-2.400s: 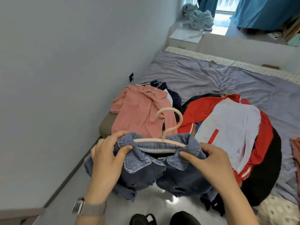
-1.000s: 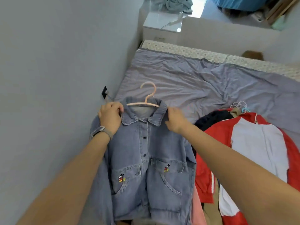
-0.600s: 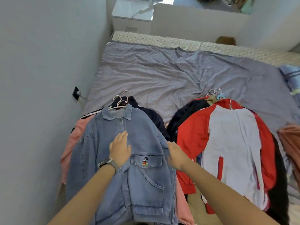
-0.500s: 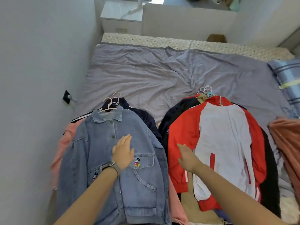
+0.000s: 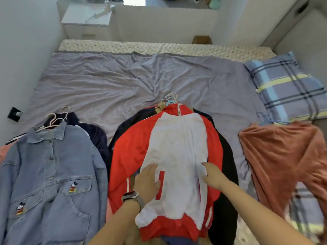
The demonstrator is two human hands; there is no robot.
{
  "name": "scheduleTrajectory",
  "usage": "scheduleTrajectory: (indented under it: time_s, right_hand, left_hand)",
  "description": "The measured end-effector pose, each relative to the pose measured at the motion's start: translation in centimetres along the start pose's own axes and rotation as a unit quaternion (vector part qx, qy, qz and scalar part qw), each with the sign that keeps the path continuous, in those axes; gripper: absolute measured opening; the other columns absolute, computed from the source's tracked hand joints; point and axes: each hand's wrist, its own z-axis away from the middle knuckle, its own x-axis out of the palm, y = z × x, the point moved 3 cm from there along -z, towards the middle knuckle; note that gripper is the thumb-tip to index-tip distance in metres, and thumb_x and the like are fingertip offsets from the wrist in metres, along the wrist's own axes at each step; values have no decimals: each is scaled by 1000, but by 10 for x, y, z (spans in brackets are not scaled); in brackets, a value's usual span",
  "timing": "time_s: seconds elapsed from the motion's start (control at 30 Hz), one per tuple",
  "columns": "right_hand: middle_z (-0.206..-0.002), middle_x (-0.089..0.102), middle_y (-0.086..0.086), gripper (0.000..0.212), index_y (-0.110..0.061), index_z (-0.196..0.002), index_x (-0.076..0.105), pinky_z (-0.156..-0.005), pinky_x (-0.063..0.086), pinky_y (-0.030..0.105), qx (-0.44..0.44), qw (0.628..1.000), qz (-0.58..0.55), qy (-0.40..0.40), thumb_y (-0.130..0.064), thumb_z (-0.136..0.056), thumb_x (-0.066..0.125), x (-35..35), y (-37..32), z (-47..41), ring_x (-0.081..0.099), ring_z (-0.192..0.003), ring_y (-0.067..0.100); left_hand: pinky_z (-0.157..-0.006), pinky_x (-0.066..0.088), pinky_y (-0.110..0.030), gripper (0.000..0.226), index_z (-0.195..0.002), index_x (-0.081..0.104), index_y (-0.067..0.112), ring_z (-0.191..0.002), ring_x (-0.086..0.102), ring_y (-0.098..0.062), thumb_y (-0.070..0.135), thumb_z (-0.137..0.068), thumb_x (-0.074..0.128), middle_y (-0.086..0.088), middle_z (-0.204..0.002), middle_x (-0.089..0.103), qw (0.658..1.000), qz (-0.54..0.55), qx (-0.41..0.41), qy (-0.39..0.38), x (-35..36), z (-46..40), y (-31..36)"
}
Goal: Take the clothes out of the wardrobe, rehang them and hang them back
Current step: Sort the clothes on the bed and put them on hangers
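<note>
A red and white jacket [image 5: 178, 149] lies on top of a pile of hung clothes in the middle of the bed, with several hanger hooks [image 5: 170, 99] at its collar. My left hand [image 5: 147, 181] lies flat on the jacket's left side, fingers straight. My right hand [image 5: 211, 175] touches its right side with loosely bent fingers. To the left a blue denim jacket [image 5: 51, 174] on a pink hanger [image 5: 51, 123] tops a second pile, and neither hand is on it.
The bed's purple sheet [image 5: 115, 82] stretches behind the piles. A rust-coloured garment [image 5: 283, 156] lies at the right, a plaid pillow [image 5: 284, 89] beyond it. A white nightstand [image 5: 86, 22] stands at the far left corner. The wall runs along the left.
I laid the denim jacket on its hanger onto the left pile and let go of it. Both hands then moved right onto the red and white jacket.
</note>
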Motion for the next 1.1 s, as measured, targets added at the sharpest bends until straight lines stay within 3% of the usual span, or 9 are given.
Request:
scheduleTrajectory:
  time_s: [0.07,0.17,0.3,0.5,0.63,0.77,0.87,0.97,1.1]
  right_hand:
    - [-140,44,1,52,-14,-137,41,-110,31,29,8,1000,-10,18,-22,-87,52,-24,40,-12,43,-128,16]
    - [-135,52,13,60,-6,-138,42,-103,41,33,69,997,-6,23,-22,-82,53,-47,86,-42,51,-122,30]
    - [-139,45,15,62,-7,-142,37,-104,33,36,108,993,-3,45,-26,-86,53,-57,91,-79,40,-128,34]
    - [-145,30,17,81,-8,-147,21,-112,23,41,56,993,-20,104,-28,-81,64,-58,60,-141,26,-134,37]
    - [-150,19,12,94,-26,-145,14,-110,22,55,90,977,-97,165,-33,-74,74,-99,36,-195,19,-137,37]
    - [-151,28,10,108,-24,-148,12,-110,24,58,113,956,-204,176,-39,-67,82,-130,25,-245,23,-139,36]
    - [-150,32,10,104,-24,-149,17,-109,27,53,113,971,-173,122,-51,-68,76,-126,16,-272,29,-137,37]
    - [-142,36,12,91,-21,-142,35,-106,28,50,94,981,-97,140,-62,-67,66,-112,-1,-284,31,-131,37]
    - [-142,37,13,92,-21,-142,35,-107,30,48,110,972,-165,128,-72,-68,57,-102,2,-287,38,-128,37]
  left_hand:
    - [-115,17,-25,61,-146,25,17,-143,20,-13,28,-93,51,2,-154,24,1000,21,-3,18,7,-17,31]
    - [-114,18,-24,58,-142,34,9,-140,27,-19,18,-90,57,-7,-149,33,998,46,-12,37,1,-41,50]
    - [-108,26,-25,51,-137,41,7,-131,38,-23,14,-89,58,-9,-138,43,997,38,-46,49,-17,-59,39]
    - [-108,26,-27,50,-136,42,5,-130,38,-24,11,-89,56,-12,-136,45,988,37,-136,58,-20,-61,1]
    - [-105,25,-20,50,-137,40,5,-130,36,-21,10,-90,56,-10,-136,44,981,65,-170,62,-6,-70,-9]
    - [-102,25,-15,47,-135,44,9,-126,39,-16,9,-89,56,-2,-132,47,977,93,-180,61,11,-78,-12]
    - [-106,26,-18,50,-137,42,9,-128,38,-15,11,-89,56,-4,-136,46,975,106,-191,44,25,-81,-19]
    - [-105,25,-17,50,-138,40,8,-129,38,-15,11,-90,55,-3,-135,44,973,108,-200,40,31,-82,-25]
    - [-108,32,-25,47,-134,46,11,-125,43,-14,12,-89,56,1,-131,48,970,124,-202,52,32,-76,-33]
